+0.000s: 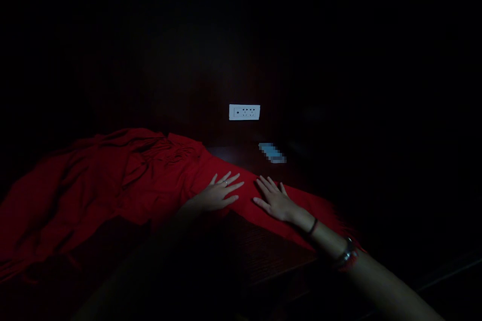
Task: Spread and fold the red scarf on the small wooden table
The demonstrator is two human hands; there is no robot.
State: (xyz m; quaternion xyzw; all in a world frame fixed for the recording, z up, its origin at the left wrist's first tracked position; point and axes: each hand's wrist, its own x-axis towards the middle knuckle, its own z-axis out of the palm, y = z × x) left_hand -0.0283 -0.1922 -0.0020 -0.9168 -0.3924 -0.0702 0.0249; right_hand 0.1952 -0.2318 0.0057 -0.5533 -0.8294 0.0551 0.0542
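Note:
A long red cloth [113, 180] with a fringed end lies across a dark wooden table [263, 253] in a very dim room. My left hand [218, 193] rests flat on the cloth near its middle, fingers spread, a ring on one finger. My right hand [273, 199] lies flat on the cloth just to the right, fingers stretched out. Both palms press on the narrow stretch of cloth. A dark band and a bracelet sit on my right wrist. The bulk of the cloth is bunched and crumpled to the left.
A white wall socket plate [244, 112] shows on the dark wall behind the table. A small pale, blurred flat object [272, 152] lies on the table behind my right hand. The table's front edge runs below my hands. Everything else is in darkness.

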